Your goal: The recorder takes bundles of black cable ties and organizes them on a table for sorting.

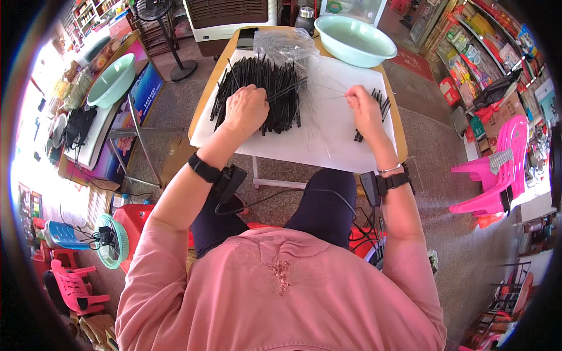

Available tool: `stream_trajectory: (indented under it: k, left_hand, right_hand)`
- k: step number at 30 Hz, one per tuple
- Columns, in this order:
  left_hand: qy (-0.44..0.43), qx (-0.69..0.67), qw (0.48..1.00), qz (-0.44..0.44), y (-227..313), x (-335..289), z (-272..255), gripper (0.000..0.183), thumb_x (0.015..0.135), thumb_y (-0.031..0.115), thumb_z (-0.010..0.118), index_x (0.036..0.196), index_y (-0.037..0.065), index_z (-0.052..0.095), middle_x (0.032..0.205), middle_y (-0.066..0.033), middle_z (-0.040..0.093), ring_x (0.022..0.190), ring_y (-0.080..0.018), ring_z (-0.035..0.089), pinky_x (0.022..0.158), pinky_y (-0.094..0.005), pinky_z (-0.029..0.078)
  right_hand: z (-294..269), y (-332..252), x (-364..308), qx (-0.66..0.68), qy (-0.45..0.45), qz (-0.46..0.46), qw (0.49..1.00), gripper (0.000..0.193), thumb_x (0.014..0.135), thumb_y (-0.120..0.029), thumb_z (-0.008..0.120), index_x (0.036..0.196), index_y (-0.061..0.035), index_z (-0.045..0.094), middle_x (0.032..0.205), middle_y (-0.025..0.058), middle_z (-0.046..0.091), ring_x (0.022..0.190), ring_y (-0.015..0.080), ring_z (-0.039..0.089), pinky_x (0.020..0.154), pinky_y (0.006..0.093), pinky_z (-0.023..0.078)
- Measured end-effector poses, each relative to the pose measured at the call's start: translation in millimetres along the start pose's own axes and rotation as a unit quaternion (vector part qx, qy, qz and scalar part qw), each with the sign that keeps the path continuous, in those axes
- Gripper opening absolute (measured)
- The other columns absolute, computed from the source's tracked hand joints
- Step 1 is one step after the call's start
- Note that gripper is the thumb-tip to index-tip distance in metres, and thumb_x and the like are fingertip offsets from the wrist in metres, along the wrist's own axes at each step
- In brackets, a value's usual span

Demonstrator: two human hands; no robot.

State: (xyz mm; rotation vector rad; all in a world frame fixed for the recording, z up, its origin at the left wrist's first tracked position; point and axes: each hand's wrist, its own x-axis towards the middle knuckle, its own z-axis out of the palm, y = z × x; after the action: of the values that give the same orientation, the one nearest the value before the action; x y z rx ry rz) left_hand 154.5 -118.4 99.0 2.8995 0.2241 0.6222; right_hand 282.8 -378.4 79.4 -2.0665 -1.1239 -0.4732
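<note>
My left hand (247, 110) is closed at the right side of a big pile of thin black sticks (282, 111). One black stick (288, 89) slants up to the right from its fingertips. Over the right part of the table, my right hand (364, 108) is pinched shut, and a fine pale strand (331, 89) runs from near its fingertips toward the left. Beneath and beside that hand lies a smaller bunch of black sticks (383, 104), partly hidden by it. More thin, see-through strands (305, 117) lie on the white sheet (333, 137) between my hands.
Behind the pile is a clear plastic bag (284, 44). A pale green basin (354, 44) and a dark flask (305, 20) stand at the table's far side. Another green basin (112, 81) stands left. Pink chairs (497, 169) are at right; a cable (281, 193) hangs between my wrists.
</note>
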Motion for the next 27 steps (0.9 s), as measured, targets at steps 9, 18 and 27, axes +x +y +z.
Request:
stream_trajectory:
  k: [9,18,27]
  left_hand:
    - [-0.076,-0.153,0.982,-0.082,-15,-18,-13,0.025,0.079,0.019,0.060,0.098,0.002,0.065,0.094,-0.0203,0.064,0.094,-0.0366,0.060,0.080,-0.0440,0.048]
    - [-0.099,-0.540,0.829,-0.109,34,-20,9,0.022,0.084,0.008,0.062,0.103,-0.002,0.059,0.078,-0.0059,0.061,0.063,-0.0102,0.059,0.054,-0.0255,0.049]
    - [-0.120,-0.615,0.766,-0.145,78,-31,52,0.016,0.085,0.003,0.060,0.099,-0.004,0.057,0.072,-0.0053,0.061,0.063,-0.0088,0.058,0.058,-0.0248,0.049]
  right_hand:
    - [19,0,-7,0.359,0.195,0.247,0.879,0.006,0.090,-0.004,0.052,0.094,0.0009,0.051,0.084,0.0080,0.059,0.068,0.0132,0.060,0.061,0.0259,0.052]
    - [34,-23,-7,0.342,0.232,0.239,0.878,0.009,0.088,-0.005,0.054,0.094,0.0007,0.054,0.083,0.0070,0.060,0.068,0.0123,0.058,0.060,0.0256,0.050]
    - [52,-18,-24,0.559,0.243,0.300,0.734,0.015,0.086,-0.007,0.057,0.099,0.0001,0.054,0.084,0.0095,0.060,0.068,0.0166,0.059,0.060,0.0307,0.052]
